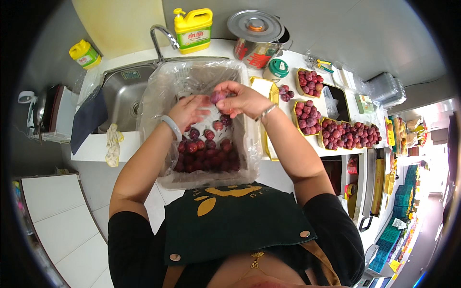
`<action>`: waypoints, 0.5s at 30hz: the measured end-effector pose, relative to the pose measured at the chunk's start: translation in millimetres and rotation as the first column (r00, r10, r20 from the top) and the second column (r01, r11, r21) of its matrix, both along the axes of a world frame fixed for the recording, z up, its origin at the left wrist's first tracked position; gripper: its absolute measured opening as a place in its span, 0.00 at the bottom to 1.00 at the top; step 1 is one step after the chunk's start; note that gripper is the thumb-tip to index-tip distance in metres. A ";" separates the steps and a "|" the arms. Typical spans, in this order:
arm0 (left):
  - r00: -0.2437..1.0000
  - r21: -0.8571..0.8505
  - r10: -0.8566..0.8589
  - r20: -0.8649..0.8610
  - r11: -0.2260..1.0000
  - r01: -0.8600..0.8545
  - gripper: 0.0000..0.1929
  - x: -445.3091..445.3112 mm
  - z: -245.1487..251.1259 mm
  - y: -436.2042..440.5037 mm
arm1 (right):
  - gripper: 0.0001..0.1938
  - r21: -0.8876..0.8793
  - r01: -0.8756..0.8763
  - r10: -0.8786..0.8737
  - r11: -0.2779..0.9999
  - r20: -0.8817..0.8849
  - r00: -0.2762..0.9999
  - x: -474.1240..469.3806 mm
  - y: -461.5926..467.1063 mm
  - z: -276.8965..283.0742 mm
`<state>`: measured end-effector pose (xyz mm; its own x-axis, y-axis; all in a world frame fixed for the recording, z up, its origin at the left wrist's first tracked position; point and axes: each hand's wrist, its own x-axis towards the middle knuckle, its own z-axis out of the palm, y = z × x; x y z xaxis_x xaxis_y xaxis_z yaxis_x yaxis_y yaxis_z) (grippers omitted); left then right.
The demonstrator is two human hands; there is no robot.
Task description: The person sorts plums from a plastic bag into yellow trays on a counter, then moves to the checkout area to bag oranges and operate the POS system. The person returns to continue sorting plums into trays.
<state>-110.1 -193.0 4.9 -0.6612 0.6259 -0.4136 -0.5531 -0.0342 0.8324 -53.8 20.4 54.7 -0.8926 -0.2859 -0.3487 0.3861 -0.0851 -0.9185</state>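
A plastic-lined crate [248, 151] stands before me, with many dark red plums [205, 154] heaped at its near end and a few looser ones farther up. Over the crate, my right hand [236, 99] holds a plum [218, 96] between thumb and fingers. Just left of that plum is my left hand [191, 109], fingers apart, with nothing seen in it; its palm side is partly hidden. Right of the crate, a yellow-edged box [264, 88] lies beside several loose plums [286, 93]. Farther right are several filled plum punnets [307, 117] on the white counter.
Left of the crate are a steel sink [124, 91] with a tap [160, 41], a glove [113, 144] and a dark cloth [90, 118]. Behind stand a yellow detergent jug [194, 32], a lidded steel pot [255, 39] and a green-lidded cup [277, 70]. Pliers [324, 65] lie back right.
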 end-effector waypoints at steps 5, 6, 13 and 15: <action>0.986 -0.031 -0.164 0.043 0.986 0.165 0.15 8.2 26.5 31.3 | 0.30 0.494 0.380 0.149 0.782 -0.740 0.656 26.5 0.9 -17.5; 0.984 -0.036 -0.176 0.022 0.984 0.177 0.15 9.2 28.5 33.6 | 0.31 0.480 0.377 0.103 0.792 -0.714 0.693 30.3 0.5 -21.6; 0.988 0.102 -0.036 0.148 0.995 0.021 0.05 17.4 19.1 36.3 | 0.28 0.387 0.489 0.011 0.782 -0.792 0.610 39.8 -4.0 -29.4; 0.984 0.125 -0.006 0.177 0.992 -0.016 0.04 17.5 16.2 38.0 | 0.26 0.413 0.505 0.013 0.758 -0.784 0.621 39.6 -1.7 -31.1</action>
